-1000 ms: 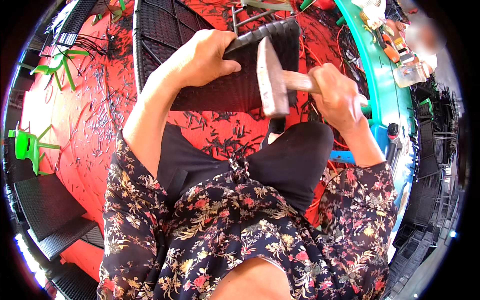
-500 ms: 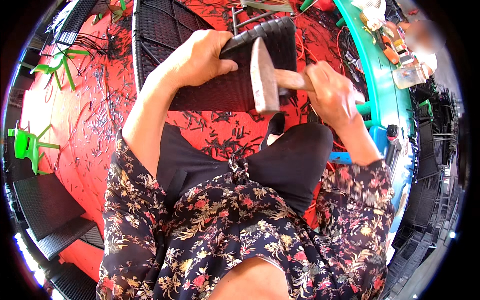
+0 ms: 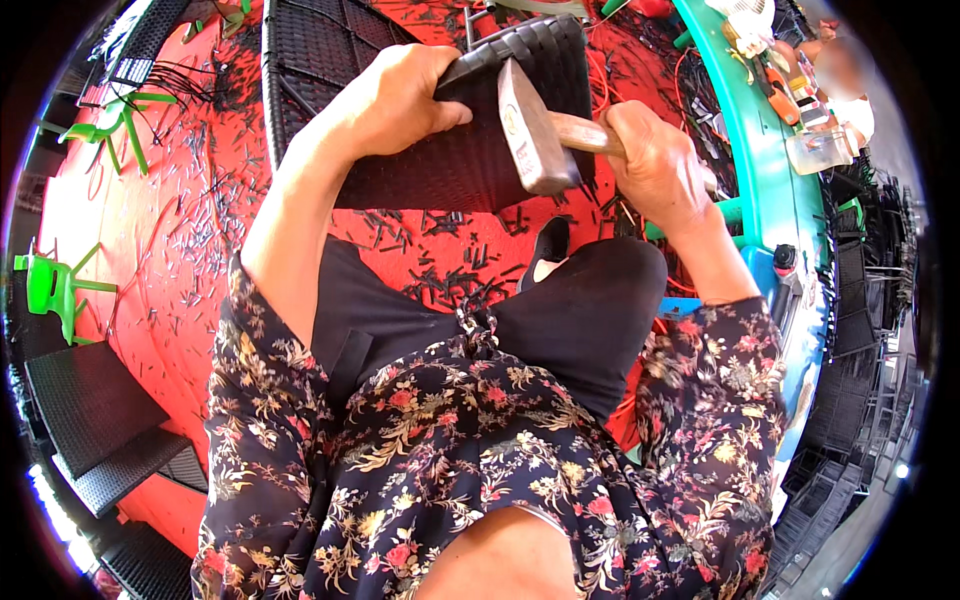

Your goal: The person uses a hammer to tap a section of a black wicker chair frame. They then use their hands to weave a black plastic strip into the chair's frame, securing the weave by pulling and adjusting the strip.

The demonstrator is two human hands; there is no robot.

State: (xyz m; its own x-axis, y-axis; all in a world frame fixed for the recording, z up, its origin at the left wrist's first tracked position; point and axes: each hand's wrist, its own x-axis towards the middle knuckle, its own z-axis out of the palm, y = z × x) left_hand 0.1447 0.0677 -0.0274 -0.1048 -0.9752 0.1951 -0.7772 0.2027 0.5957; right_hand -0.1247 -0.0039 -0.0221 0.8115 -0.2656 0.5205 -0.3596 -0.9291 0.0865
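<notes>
1. L hand (image 3: 400,95): gripping top edge of blk woven furniture (image 3: 465,165), thumb on the near face, fingers up by the rim; fingertips mostly hidden.
2. R hand (image 3: 658,165): closed round the wooden handle of hammer (image 3: 535,135); handle butt sticks out on R.
3. Hammer head is tilted, thin end up by the R part of the rim, blunt end lower & nearer. Can't tell if it touches the weave.
4. Furniture pos.: far side, centre, just beyond the knees, in front of both hands; dark strips wrap its rim.
5. Writing: small marks on side of hammer head, too unclear to make out. Coloured packs (image 3: 805,100) far R, print too small to tell.
6. Red floor (image 3: 180,330) all round, w/ blk scraps (image 3: 465,265) strewn near the feet & further off.
7. R: green table (image 3: 775,185) w/ clear tub (image 3: 822,150) & orange-handled tool (image 3: 777,95); another person (image 3: 852,115) just past it, far R.
8. L: two green stools (image 3: 50,285), one nearer, one farther; blk woven chair (image 3: 95,405) near L.
</notes>
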